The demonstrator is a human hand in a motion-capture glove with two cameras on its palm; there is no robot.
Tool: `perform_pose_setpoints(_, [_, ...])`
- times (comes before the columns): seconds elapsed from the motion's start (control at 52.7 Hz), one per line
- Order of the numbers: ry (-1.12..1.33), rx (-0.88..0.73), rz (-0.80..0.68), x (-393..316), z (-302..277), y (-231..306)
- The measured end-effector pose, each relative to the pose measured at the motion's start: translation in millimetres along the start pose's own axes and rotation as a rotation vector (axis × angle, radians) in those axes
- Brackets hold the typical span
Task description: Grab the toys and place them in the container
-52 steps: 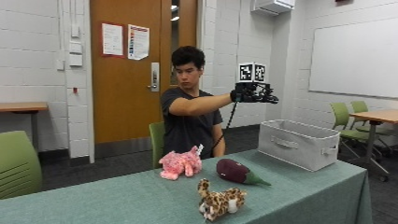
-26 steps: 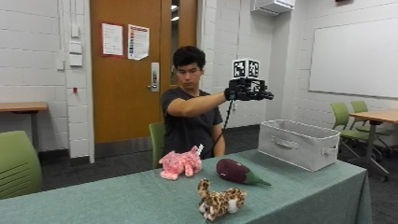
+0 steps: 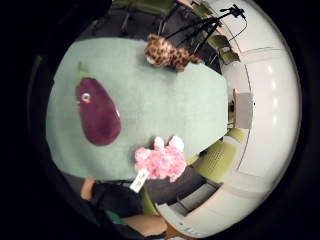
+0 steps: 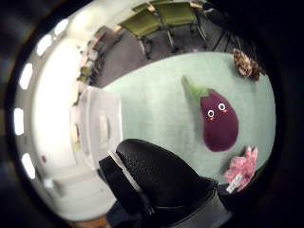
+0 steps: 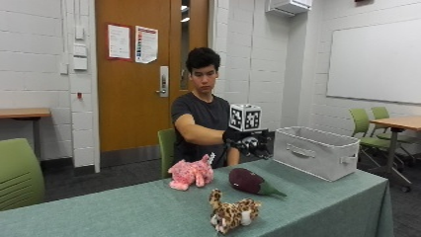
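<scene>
Three plush toys lie on the green tablecloth (image 5: 131, 207). A purple eggplant (image 5: 253, 181) (image 3: 97, 112) (image 4: 218, 121) is in the middle, a pink animal (image 5: 192, 173) (image 3: 160, 160) (image 4: 242, 166) lies to its left, and a spotted leopard-print animal (image 5: 231, 213) (image 3: 167, 52) (image 4: 246, 64) sits near the front edge. The grey fabric container (image 5: 315, 150) (image 4: 99, 126) stands at the table's right end. My gloved right hand (image 5: 246, 143) hovers a little above the eggplant with relaxed fingers and holds nothing. A gloved finger (image 4: 156, 183) shows in the thumb side palm view.
Green chairs (image 5: 20, 173) stand at the left, and another green chair (image 5: 365, 128) stands by a wooden table at the right. A further green chair (image 5: 168, 148) is behind the person. The container's inside is hidden from the outside view.
My right hand has come down from shoulder height to just above the eggplant, moving away from the container. The toys and container have not moved.
</scene>
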State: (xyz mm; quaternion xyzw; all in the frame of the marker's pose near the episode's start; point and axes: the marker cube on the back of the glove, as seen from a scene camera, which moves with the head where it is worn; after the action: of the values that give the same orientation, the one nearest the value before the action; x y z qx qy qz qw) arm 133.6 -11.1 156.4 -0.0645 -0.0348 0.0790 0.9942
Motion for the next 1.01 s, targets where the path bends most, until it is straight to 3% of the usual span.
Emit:
perform_pose_setpoints(0.114, [0.026,-0.1,0.029,8.6,63.8,-9.0])
perform_pose_setpoints(0.285, [0.018,-0.147,0.056,18.1,108.3,-9.1])
perform_pose_setpoints(0.493, [-0.132,-0.13,0.102,33.4,114.0,-11.9])
perform_pose_setpoints(0.797, [-0.06,0.065,0.067,22.0,100.6,-3.6])
perform_pose_setpoints(1.006, [-0.012,-0.057,0.046,29.6,92.1,-10.3])
